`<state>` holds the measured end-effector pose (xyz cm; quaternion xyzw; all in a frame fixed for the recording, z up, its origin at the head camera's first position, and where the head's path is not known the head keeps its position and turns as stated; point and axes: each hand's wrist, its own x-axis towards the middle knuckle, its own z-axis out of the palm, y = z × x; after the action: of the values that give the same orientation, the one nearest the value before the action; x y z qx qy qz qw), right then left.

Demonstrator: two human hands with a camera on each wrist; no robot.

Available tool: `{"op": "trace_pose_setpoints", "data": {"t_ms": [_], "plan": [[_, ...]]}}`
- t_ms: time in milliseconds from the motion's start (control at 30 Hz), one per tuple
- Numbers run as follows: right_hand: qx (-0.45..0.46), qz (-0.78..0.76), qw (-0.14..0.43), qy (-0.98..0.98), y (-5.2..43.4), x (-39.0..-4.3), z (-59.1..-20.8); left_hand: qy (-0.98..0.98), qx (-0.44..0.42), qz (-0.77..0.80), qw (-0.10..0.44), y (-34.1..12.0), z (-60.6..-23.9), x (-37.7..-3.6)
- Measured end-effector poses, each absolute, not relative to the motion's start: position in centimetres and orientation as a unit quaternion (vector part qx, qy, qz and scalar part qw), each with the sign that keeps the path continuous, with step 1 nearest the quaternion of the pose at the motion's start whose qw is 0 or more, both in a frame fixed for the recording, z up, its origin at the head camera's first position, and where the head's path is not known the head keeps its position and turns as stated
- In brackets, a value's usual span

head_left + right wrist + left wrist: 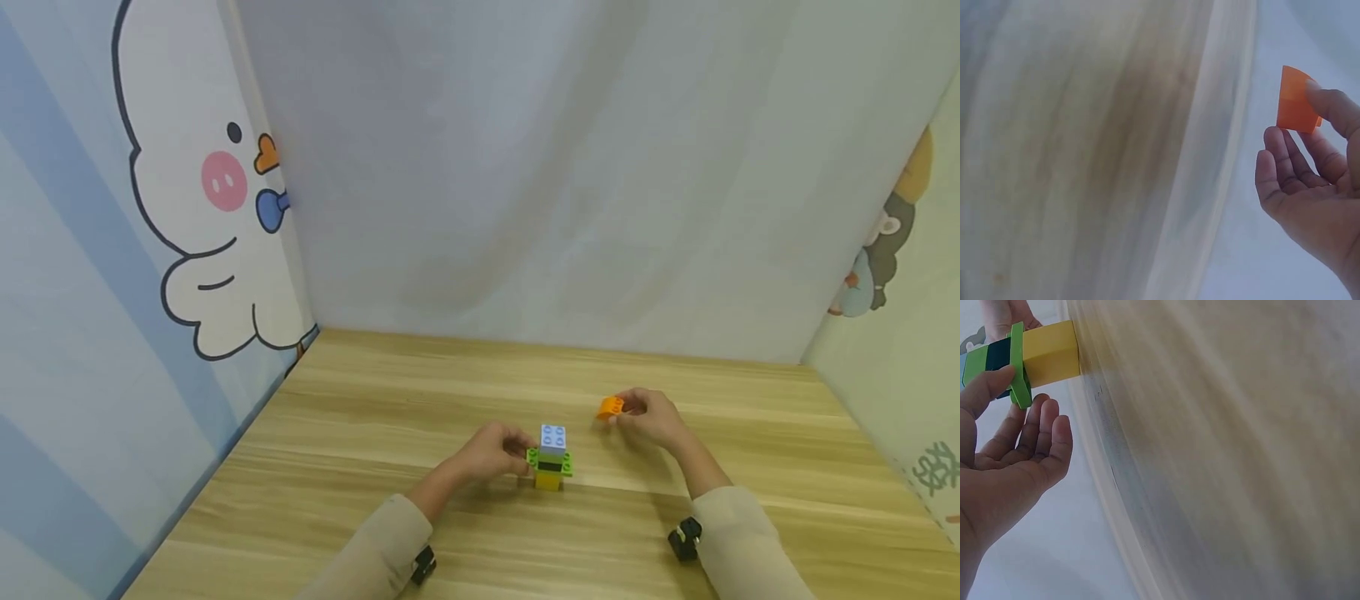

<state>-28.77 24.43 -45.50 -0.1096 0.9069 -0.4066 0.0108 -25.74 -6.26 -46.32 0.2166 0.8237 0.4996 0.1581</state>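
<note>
1. While the small brick stack stands upright on the wooden table, the left hand steadies it from its left side; the wrist view shows the thumb pressed on the green plate, the other fingers lying loosely beneath, not wrapped round it.
2. The stack is built of a yellow brick at the bottom, a dark layer and the green plate above that, and a pale blue studded brick on top, studs facing up.
3. The right hand pinches an orange brick between thumb and fingertips, lifted off the table, near the stack's right and just behind it.
4. That light fingertip hold leaves most of the orange brick exposed, probably so it can be turned and lined up.
5. Printed cartoon panels wall in the table at both sides, with a pale cloth backdrop behind.
</note>
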Motion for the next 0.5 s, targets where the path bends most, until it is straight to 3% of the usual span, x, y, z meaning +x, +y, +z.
{"op": "trace_pose_setpoints", "data": {"t_ms": [500], "plan": [[-0.132, -0.434, -0.004, 0.891, 24.0, -27.1, -45.1, 0.827, 0.228, 0.492, 0.146, -6.2, -46.5, -25.7]]}}
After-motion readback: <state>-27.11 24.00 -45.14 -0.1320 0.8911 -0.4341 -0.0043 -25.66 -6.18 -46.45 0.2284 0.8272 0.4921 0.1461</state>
